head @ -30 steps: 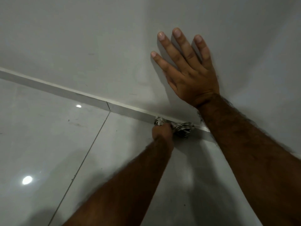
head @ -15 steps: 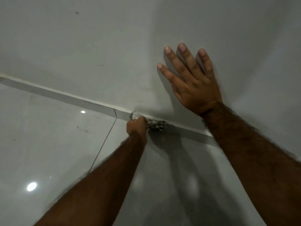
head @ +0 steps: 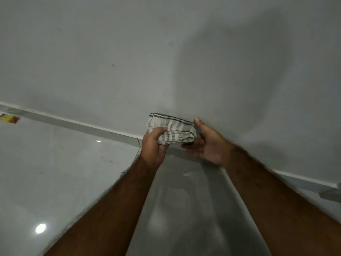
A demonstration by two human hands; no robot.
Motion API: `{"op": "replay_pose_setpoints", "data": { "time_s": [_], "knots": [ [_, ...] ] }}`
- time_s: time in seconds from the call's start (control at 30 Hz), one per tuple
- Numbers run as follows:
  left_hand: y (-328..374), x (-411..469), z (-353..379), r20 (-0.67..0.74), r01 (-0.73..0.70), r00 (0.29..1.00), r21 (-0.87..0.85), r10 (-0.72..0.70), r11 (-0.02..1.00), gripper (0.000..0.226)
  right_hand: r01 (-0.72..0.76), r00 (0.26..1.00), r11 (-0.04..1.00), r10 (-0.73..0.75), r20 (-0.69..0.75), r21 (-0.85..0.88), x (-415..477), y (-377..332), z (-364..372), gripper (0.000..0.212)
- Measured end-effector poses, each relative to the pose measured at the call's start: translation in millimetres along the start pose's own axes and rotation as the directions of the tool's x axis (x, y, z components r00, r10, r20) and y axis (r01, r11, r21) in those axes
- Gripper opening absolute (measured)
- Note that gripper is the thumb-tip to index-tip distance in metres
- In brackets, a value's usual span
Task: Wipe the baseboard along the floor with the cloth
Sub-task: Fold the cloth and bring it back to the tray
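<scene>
A folded white cloth with dark stripes is lifted off the baseboard and held up in front of the wall. My left hand grips its left lower end, thumb on top. My right hand is palm-up with fingers spread, under and against the cloth's right end, supporting it. The grey baseboard runs from the left edge down to the right; its middle stretch is hidden behind my hands.
Plain white wall fills the upper half. Glossy light floor tiles lie below, with a grout line near my left wrist. A small orange-yellow scrap lies by the baseboard at far left. A grey object juts in at the right edge.
My left hand slid the cloth leftward along the baseboard, then lifted it off. My right hand left the wall and came down to the cloth's right end.
</scene>
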State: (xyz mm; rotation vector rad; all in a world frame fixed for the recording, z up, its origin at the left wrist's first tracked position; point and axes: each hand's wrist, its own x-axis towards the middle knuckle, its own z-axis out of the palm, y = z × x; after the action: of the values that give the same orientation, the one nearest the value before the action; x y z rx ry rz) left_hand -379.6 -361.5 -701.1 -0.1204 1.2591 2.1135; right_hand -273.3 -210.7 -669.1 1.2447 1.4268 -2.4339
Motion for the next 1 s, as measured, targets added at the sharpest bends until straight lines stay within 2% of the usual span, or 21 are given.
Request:
{"op": "replay_pose_setpoints", "data": {
  "time_s": [0.03, 0.1, 0.17, 0.27, 0.3, 0.4, 0.5, 0.7, 0.83, 1.0],
  "knots": [
    [10, -6, 6, 0.035, 0.012, 0.999, -0.024, -0.011, 1.0, 0.047, 0.019, 0.999, 0.998, -0.021, 0.027, 0.061, -6, -7, 6, 0.049],
    [30, -20, 16, 0.089, 0.042, 0.995, -0.031, -0.039, 0.999, 0.044, 0.048, 0.999, 0.994, -0.047, -0.018, 0.094, -19, -24, 19, 0.04],
    [56, -37, 25, 0.095, 0.068, 0.993, 0.01, -0.069, 0.998, 0.038, 0.049, 0.998, 0.997, -0.046, -0.051, 0.065, -42, -44, 29, 0.035],
    [102, -65, 42, 0.055, 0.119, 0.99, 0.118, -0.126, 0.986, 0.035, 0.06, 0.997, 0.998, -0.061, -0.043, -0.011, -90, -83, 38, 0.01],
    [121, -75, 51, 0.038, 0.123, 0.991, 0.177, -0.131, 0.976, 0.033, 0.068, 0.997, 0.997, -0.069, -0.042, -0.029, -108, -100, 39, 0.008],
    [176, -109, 86, 0.014, 0.098, 0.994, 0.368, -0.111, 0.924, 0.021, 0.077, 0.995, 0.995, -0.081, -0.065, -0.069, -166, -154, 46, 0.014],
    [230, -147, 133, 0.047, 0.062, 0.995, 0.434, -0.091, 0.899, 0.012, 0.079, 0.993, 0.994, -0.085, -0.083, -0.073, -225, -212, 55, 0.017],
    [326, -209, 221, 0.085, -0.001, 0.995, 0.493, -0.047, 0.87, 0.028, 0.112, 0.987, 0.99, -0.121, -0.103, -0.089, -325, -307, 70, 0.017],
    [394, -259, 291, 0.141, -0.026, 0.989, 0.468, -0.046, 0.884, 0.035, 0.161, 0.977, 0.981, -0.174, -0.12, -0.108, -412, -379, 78, 0.033],
    [461, -315, 375, 0.199, -0.079, 0.98, 0.486, -0.022, 0.871, 0.036, 0.214, 0.954, 0.965, -0.24, -0.179, -0.154, -512, -454, 78, 0.019]
  ]
}}
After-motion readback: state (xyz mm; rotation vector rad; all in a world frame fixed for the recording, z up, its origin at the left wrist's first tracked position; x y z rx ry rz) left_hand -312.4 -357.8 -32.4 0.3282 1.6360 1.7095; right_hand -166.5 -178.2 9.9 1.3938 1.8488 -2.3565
